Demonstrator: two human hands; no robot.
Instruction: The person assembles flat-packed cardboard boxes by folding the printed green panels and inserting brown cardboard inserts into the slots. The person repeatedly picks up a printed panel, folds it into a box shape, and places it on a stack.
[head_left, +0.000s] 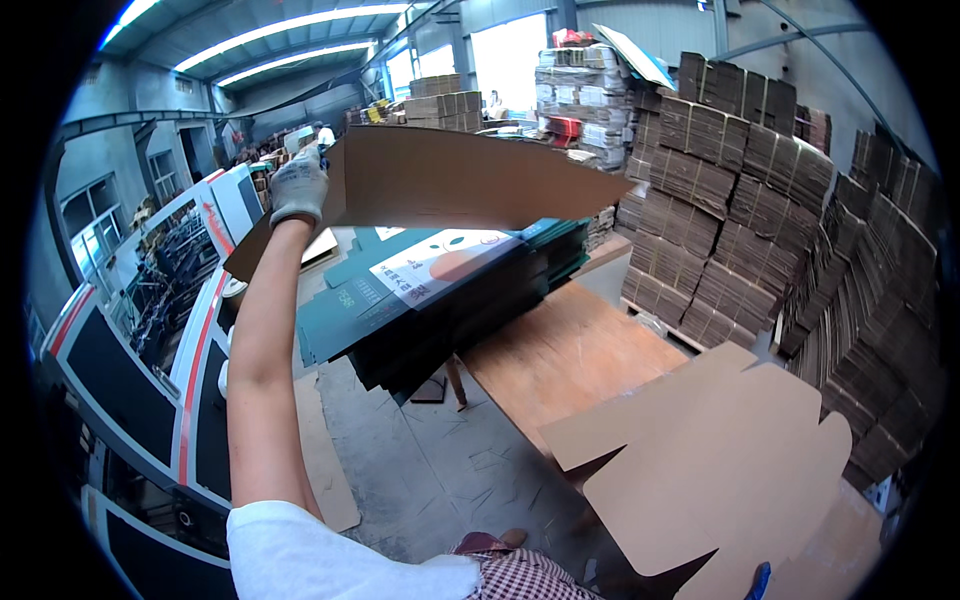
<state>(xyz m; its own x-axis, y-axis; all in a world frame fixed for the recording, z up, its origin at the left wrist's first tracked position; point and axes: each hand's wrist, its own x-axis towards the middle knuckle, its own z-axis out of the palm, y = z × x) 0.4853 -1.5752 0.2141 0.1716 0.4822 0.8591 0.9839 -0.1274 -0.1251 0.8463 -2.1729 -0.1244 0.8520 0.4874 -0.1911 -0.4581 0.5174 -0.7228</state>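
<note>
While its far end is left hanging free toward the right, a wide, flat sheet of brown cardboard [470, 180] is held up across the upper centre of the frame by the left hand [300, 188], covered in a pale grey work glove. The fingers appear clamped on the sheet's left edge; by this high hold, it is presumably kept clear of the slanted pile of dark green printed sheets [350, 315] below it, in the middle of the frame. The right hand is not shown, so the state of its fingers cannot be told.

At lower right, a broad, notched blank of light brown cardboard [700, 455] is laid on a bench with a worn orange-brown wooden top [570, 345], probably for flat support. Beside its lower edge, a small bright blue object [760, 580] is cut off by the frame.

At upper right, tall stacks of flat brown cardboard bundles [700, 170] are bound with pale straps, likely so that they stay square. Both sheet and blank are flat, so no contents are enclosed by either.
</note>
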